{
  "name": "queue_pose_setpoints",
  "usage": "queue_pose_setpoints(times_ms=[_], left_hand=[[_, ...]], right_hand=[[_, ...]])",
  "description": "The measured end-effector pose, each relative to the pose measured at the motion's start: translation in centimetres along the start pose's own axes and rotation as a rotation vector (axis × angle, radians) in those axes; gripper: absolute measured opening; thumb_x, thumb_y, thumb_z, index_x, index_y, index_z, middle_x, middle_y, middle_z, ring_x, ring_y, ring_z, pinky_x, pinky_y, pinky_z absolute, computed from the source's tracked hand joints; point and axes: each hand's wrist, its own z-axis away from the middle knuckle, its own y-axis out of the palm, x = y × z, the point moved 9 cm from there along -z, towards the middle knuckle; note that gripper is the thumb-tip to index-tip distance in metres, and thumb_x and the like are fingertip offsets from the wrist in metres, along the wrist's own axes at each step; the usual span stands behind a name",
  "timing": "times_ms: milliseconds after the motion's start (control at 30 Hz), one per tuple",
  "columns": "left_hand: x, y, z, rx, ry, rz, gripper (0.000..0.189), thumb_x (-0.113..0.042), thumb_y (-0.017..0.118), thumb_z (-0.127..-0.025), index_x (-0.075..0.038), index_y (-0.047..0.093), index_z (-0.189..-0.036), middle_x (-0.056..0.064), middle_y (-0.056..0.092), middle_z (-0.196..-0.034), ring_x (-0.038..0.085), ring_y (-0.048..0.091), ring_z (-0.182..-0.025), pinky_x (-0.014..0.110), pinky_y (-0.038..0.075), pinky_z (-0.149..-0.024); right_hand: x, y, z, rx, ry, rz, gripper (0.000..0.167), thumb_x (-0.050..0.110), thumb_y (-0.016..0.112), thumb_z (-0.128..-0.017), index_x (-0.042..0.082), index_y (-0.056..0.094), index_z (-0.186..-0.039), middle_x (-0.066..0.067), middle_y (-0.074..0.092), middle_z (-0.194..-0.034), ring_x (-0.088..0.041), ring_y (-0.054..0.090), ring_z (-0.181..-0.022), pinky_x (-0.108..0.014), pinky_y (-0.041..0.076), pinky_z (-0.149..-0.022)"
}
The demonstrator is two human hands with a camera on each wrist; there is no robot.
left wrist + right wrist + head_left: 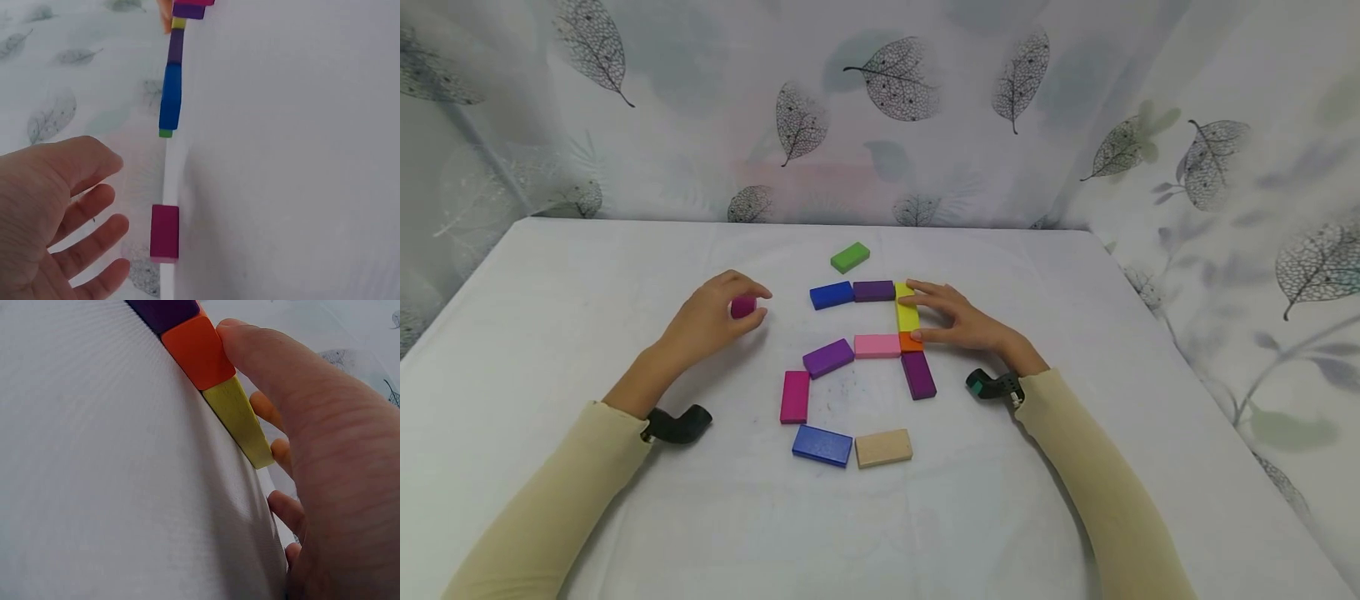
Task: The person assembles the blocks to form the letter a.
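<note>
A magenta block (743, 307) sits on the white table within the curve of my left hand (711, 312). In the left wrist view a gap shows between the spread fingers and this magenta block (165, 232). My right hand (962, 323) reaches in from the right with fingers extended. Its fingertips touch the yellow block (907, 318), and its thumb tip rests at the orange block (912, 343). The right wrist view has the thumb against the side of the orange block (199, 353). Beyond it the other fingers line the yellow block (236, 419).
Left of the yellow block run a dark purple block (874, 291) and a blue block (831, 295); behind lies a green block (850, 257). Pink (877, 347), violet (828, 358), magenta (794, 397), blue (822, 446), wooden (883, 448) and purple (919, 376) blocks lie nearer.
</note>
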Motion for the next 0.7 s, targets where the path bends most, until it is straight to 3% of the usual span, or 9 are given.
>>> queue_pose_setpoints(times_ms=[200,367,533,700], left_hand=[[1.6,-0.1,0.1,0.019,-0.067,-0.027,0.03,-0.009,0.067,-0.089,-0.001,0.064,-0.117,0.02,0.058,-0.119,0.038,0.051,-0.113,0.057,0.044,-0.096],[2.3,0.1,0.2,0.033,-0.068,-0.052,0.034,-0.01,0.067,-0.088,-0.001,0.063,-0.121,0.024,0.056,-0.125,0.045,0.046,-0.12,0.063,0.034,-0.097],[3.0,0.2,0.3,0.029,-0.059,-0.058,0.036,-0.01,0.068,-0.088,-0.001,0.063,-0.122,0.024,0.057,-0.124,0.043,0.05,-0.118,0.062,0.036,-0.09],[3.4,0.1,0.4,0.018,-0.064,-0.039,0.037,-0.01,0.068,-0.088,-0.001,0.062,-0.123,0.023,0.06,-0.12,0.039,0.054,-0.114,0.063,0.038,-0.092]], right_hand=[[0.1,0.1,0.0,-0.002,-0.005,0.002,0.06,0.024,0.069,-0.089,0.016,0.048,-0.145,-0.005,0.021,-0.162,-0.03,0.011,-0.147,-0.061,0.009,-0.115],[0.1,0.0,0.0,-0.001,-0.011,0.004,0.06,0.024,0.069,-0.089,0.016,0.048,-0.145,-0.006,0.021,-0.161,-0.029,0.01,-0.148,-0.06,0.004,-0.116],[0.2,0.0,0.0,0.002,-0.02,0.006,0.06,0.023,0.069,-0.089,0.015,0.048,-0.145,-0.006,0.022,-0.161,-0.029,0.011,-0.149,-0.058,0.001,-0.117],[0.1,0.0,0.0,0.004,-0.025,0.003,0.06,0.022,0.068,-0.089,0.014,0.048,-0.145,-0.007,0.022,-0.161,-0.028,0.011,-0.149,-0.057,0.0,-0.117]])
